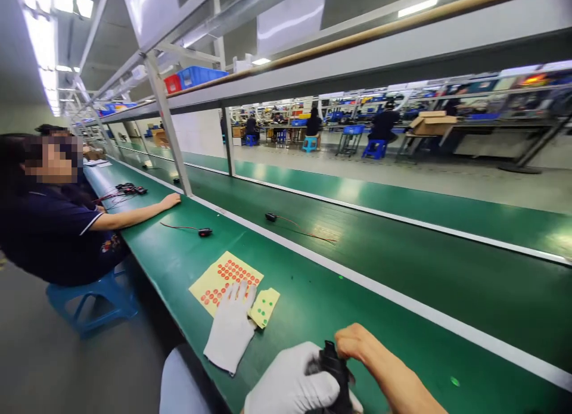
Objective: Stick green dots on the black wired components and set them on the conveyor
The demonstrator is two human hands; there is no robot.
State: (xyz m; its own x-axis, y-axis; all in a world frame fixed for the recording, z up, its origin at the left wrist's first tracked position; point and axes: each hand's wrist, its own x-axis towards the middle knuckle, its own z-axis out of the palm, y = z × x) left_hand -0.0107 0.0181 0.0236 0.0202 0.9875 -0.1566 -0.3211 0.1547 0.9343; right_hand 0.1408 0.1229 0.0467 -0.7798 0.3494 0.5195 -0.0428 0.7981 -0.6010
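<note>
My left hand (290, 381), in a white glove, is wrapped round a black plastic device (333, 372) at the bottom of the view. The device stands tilted, its narrow black top showing above the glove. My bare right hand (357, 342) is curled against its upper right side; the fingertips are hidden, so what they pinch cannot be made out. An unworn white glove (232, 330) lies flat on the green bench, partly covering a yellow sheet of round red stickers (230, 268). Beside it is a smaller yellow piece with green dots (264, 308).
A black part with thin wires (205, 232) lies on the bench; another such part (270, 217) is on the green belt beyond the white rail (313, 256). A co-worker's arm (134, 216) rests on the bench at left. A metal post (167, 122) rises from the rail.
</note>
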